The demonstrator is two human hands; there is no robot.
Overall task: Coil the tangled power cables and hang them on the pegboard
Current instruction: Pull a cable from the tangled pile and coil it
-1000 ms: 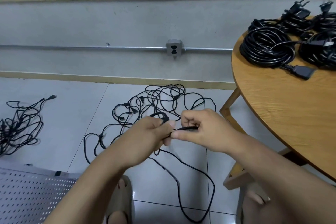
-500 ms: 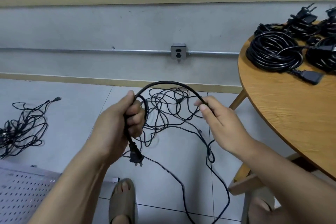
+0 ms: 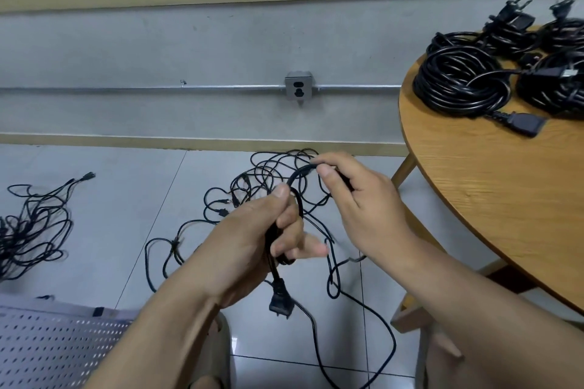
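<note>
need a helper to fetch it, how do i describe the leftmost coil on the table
Go to the round wooden table at the right. Several black coils sit at its far side; take the large coil at their left end. Unlike the others, its blocky connector trails loose onto bare wood.

Floor: grey tiles. Main tangle of thin black cable sits mid-floor near the wall skirting. A 2nd tangle lies well apart at the left edge. 1 loose cable loops over the foreground tiles and rises off them. Perforated grey pegboard bottom left, can't tell if it lies flat. Round wooden table at right, legs on the tiles. On its far side: at least 4 black coils, bunched together. Biggest coil is leftmost, its connector flat on the wood.
</note>
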